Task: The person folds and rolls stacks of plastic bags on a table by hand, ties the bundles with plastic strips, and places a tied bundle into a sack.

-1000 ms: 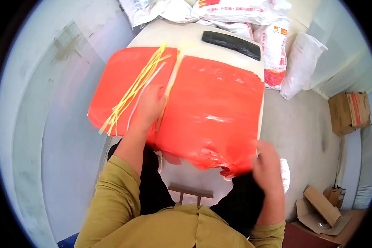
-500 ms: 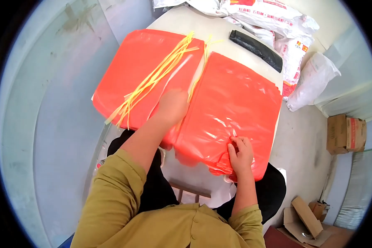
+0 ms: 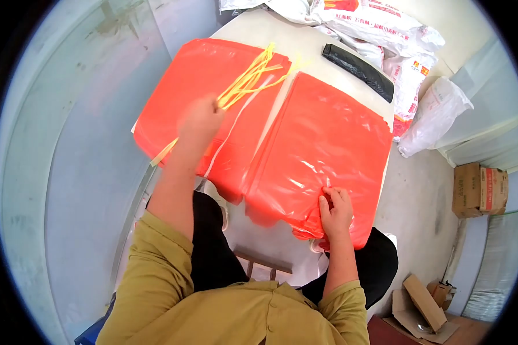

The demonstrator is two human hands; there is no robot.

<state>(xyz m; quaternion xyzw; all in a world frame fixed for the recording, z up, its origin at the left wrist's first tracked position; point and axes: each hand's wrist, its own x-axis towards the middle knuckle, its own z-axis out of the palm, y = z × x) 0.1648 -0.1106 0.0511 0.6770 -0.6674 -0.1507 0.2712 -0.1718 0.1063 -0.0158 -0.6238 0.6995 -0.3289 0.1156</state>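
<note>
Two stacks of flat red plastic bags lie side by side, a left stack point(image 3: 178, 75) and a right stack point(image 3: 334, 138). Across the left one runs a bundle of yellow plastic strips point(image 3: 250, 76), and my left hand point(image 3: 201, 122) is closed around it, covering its middle. One strip stretches from the hand toward the top of the gap between the stacks. A thin white strip point(image 3: 231, 129) lies beside the bundle. At the near edge of the right stack, my right hand point(image 3: 336, 214) pinches the gathered, crumpled red plastic.
Beyond the stacks, a black plastic roll point(image 3: 358, 72) lies on the pale table point(image 3: 259, 29). White printed sacks point(image 3: 368, 23) are piled at the far side. Cardboard boxes point(image 3: 479, 190) stand on the floor at right, and a partition point(image 3: 92, 149) rises at left.
My left hand has moved left from the gap onto the yellow bundle, drawing a strip across from the gap. My right hand stays on the gathered plastic.
</note>
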